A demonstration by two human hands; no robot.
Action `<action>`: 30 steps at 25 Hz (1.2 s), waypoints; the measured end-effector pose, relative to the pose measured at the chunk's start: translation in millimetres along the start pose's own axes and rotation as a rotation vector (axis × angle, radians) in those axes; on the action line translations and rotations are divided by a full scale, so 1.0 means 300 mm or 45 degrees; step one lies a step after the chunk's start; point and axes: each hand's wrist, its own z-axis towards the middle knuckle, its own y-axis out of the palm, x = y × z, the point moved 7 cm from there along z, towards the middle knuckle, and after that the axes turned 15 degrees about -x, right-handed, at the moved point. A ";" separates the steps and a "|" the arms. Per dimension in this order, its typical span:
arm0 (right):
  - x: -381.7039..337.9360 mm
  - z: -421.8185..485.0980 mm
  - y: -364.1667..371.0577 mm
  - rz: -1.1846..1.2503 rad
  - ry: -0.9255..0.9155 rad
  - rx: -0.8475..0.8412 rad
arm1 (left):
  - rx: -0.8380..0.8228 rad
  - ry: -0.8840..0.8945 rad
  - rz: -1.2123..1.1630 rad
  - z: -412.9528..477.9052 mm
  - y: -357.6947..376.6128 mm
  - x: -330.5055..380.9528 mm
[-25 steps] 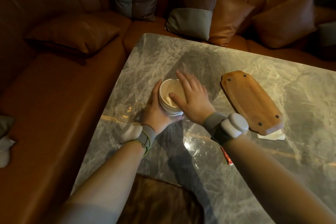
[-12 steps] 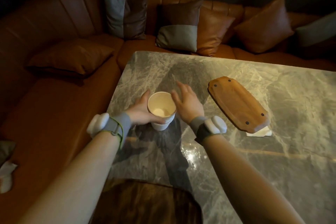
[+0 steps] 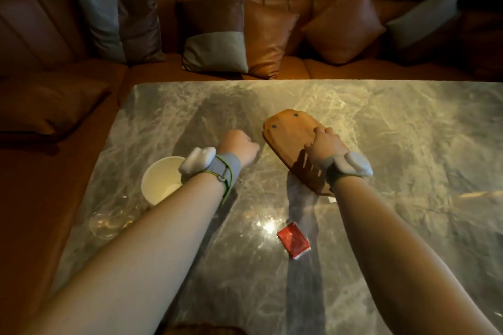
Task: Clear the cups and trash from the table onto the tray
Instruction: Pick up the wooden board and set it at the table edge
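Both forearms are reaching forward, each wearing a grey wrist strap; the left hand (image 3: 240, 145) is curling into a loose fist, while the right hand (image 3: 325, 145) is pressing down, fingers (image 3: 319, 131) bent

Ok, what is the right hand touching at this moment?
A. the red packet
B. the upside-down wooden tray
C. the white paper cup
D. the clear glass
B: the right hand rests on the upside-down wooden tray, fingers curled over its far edge, while the white paper cup, small red packet and clear glass sit apart from it on the marble table.
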 end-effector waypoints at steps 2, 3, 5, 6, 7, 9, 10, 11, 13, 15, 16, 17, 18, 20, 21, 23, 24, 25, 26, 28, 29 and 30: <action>0.090 0.076 0.010 0.014 0.085 0.004 | -0.130 -0.122 -0.138 0.107 0.111 -0.005; 0.125 0.109 0.017 0.026 0.116 0.013 | -0.181 -0.169 -0.236 0.143 0.158 -0.014; 0.194 0.190 0.033 0.080 0.175 0.020 | -0.258 -0.249 -0.447 0.211 0.245 -0.020; 0.219 0.212 0.033 0.123 0.212 0.020 | -0.275 -0.257 -0.580 0.229 0.276 -0.015; 0.252 0.247 0.040 0.149 0.251 0.009 | -0.276 -0.239 -0.715 0.270 0.316 -0.008; 0.288 0.298 0.042 0.111 0.300 0.002 | -0.253 -0.234 -0.930 0.318 0.355 0.003; 0.293 0.318 0.036 0.101 0.315 0.021 | -0.230 -0.231 -0.980 0.335 0.359 0.010; 0.302 0.337 0.040 0.118 0.332 0.048 | -0.209 -0.241 -1.005 0.350 0.371 0.009; 0.309 0.369 0.046 0.187 0.354 0.126 | -0.138 -0.279 -1.074 0.363 0.377 0.002; 0.321 0.388 0.052 0.242 0.384 0.161 | -0.105 -0.298 -1.139 0.358 0.381 -0.004; 0.328 0.398 0.049 0.277 0.393 0.154 | -0.110 -0.296 -1.183 0.348 0.383 -0.003; 0.337 0.405 0.044 0.344 0.394 0.138 | -0.119 -0.285 -1.226 0.348 0.387 -0.002; 0.343 0.408 0.036 0.446 0.383 0.116 | -0.124 -0.272 -1.265 0.346 0.390 0.003; 0.343 0.401 0.014 0.644 0.304 0.050 | -0.163 -0.241 -1.322 0.338 0.396 0.018; 0.328 0.382 -0.012 0.674 0.221 0.015 | -0.195 -0.212 -1.364 0.326 0.402 0.028; 0.276 0.310 -0.080 0.687 0.046 -0.040 | -0.252 -0.178 -1.502 0.287 0.406 0.048; 0.244 0.263 -0.114 0.713 -0.039 -0.055 | -0.282 -0.159 -1.572 0.272 0.404 0.057; 0.209 0.202 -0.151 0.748 -0.124 -0.055 | -0.352 -0.136 -1.641 0.250 0.401 0.073; 0.172 0.142 -0.186 0.733 -0.193 -0.014 | -0.434 -0.115 -1.707 0.229 0.402 0.089; 0.084 -0.013 -0.228 0.507 -0.309 0.200 | -0.539 -0.027 -1.776 0.165 0.383 0.134; 0.031 -0.104 -0.223 0.390 -0.391 0.321 | -0.582 0.048 -1.768 0.128 0.363 0.164; -0.022 -0.192 -0.203 0.288 -0.477 0.437 | -0.589 0.108 -1.733 0.096 0.342 0.186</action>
